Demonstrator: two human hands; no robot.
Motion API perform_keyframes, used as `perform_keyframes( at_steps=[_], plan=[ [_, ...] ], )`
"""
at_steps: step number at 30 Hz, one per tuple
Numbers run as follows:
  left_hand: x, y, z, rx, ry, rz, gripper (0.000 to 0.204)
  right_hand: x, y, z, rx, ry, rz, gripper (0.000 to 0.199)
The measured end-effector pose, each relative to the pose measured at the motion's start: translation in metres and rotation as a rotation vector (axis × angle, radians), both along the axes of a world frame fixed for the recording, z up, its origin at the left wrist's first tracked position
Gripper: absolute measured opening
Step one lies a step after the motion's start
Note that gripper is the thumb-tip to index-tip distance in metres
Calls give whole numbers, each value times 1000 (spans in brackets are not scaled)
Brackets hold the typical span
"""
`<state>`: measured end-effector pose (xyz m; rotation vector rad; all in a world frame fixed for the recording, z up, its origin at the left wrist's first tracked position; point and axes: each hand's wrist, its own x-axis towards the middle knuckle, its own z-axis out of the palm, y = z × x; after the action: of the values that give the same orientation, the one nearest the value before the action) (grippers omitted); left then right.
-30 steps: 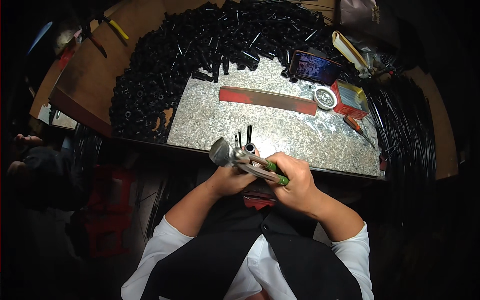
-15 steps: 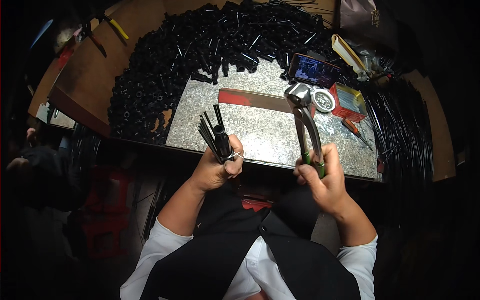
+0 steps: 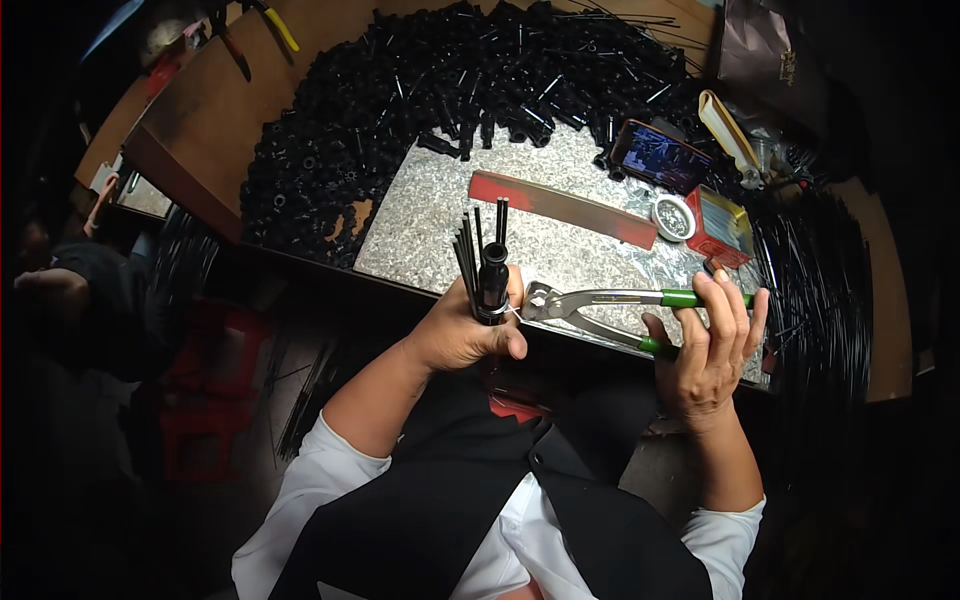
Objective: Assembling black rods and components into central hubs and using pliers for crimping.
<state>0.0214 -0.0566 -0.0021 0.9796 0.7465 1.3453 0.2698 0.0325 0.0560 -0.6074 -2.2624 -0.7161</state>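
My left hand is closed around a black tubular plastic part, held upright above the worktop's near edge. Several thin black rods stick up beside the tube in the same grasp. A thin silvery wire pokes out from the tube near my fingers. End-cutting pincers with green handles lie sideways in my right hand. Their handles are spread, and the fingers rest along them. The pincer head is beside the wire; whether its jaws touch the wire I cannot tell.
A large heap of black tubular parts covers the back and left of the speckled worktop. A red-brown strip, phone, white dish and red box sit behind my hands. Long black rods lie right. Another person's hand is far left.
The pincers have swung from upright to sideways, their head now close to the wire at my left hand. Their handles have spread and my right-hand fingers have loosened. The whole view has shifted slightly.
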Motion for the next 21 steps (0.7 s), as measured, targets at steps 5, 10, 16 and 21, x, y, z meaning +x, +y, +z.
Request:
perform_keyframes(
  at_steps=[5, 10, 16, 21],
  plan=[
    [4, 3, -1, 40, 88, 66, 48, 1, 1, -3, 78, 3, 0, 29],
    [4, 5, 2, 70, 239, 128, 47, 9, 4, -5, 107, 17, 49, 25],
    [6, 5, 4, 27, 233, 129, 44, 6, 4, 0, 197, 18, 59, 26],
    [5, 7, 1, 56, 236, 131, 41, 7, 4, 3, 259, 29, 73, 29]
  ],
)
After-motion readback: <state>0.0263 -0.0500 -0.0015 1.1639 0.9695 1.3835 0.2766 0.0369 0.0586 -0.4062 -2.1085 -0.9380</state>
